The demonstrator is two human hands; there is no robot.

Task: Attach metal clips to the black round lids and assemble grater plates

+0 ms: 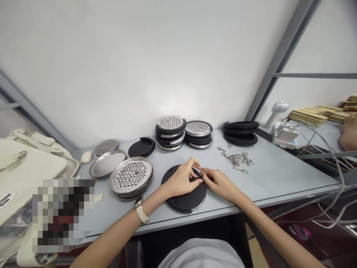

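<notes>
A round black disc [186, 199] with a thin metal rim showing along its right edge lies near the table's front. My left hand [184, 179] rests over it, fingers curled and thumb bent inward at the disc's right edge. From the right, my right hand [219, 182] meets it there, its thumb and forefinger pinched on a small shiny metal clip [200, 172]. Fingers cover most of that clip. Exactly what the left fingertips grip is hidden. To the right lies a loose pile of metal wire clips [238, 159].
Perforated metal grater discs [134, 174] are stacked at left beside plain metal plates [108, 163]. Assembled stacks [170, 130] stand by the wall, with black rings [241, 133] farther right. A bag [30, 160] borders the left; cables [331, 149] hang at right. Another person's hand [348, 132] shows there.
</notes>
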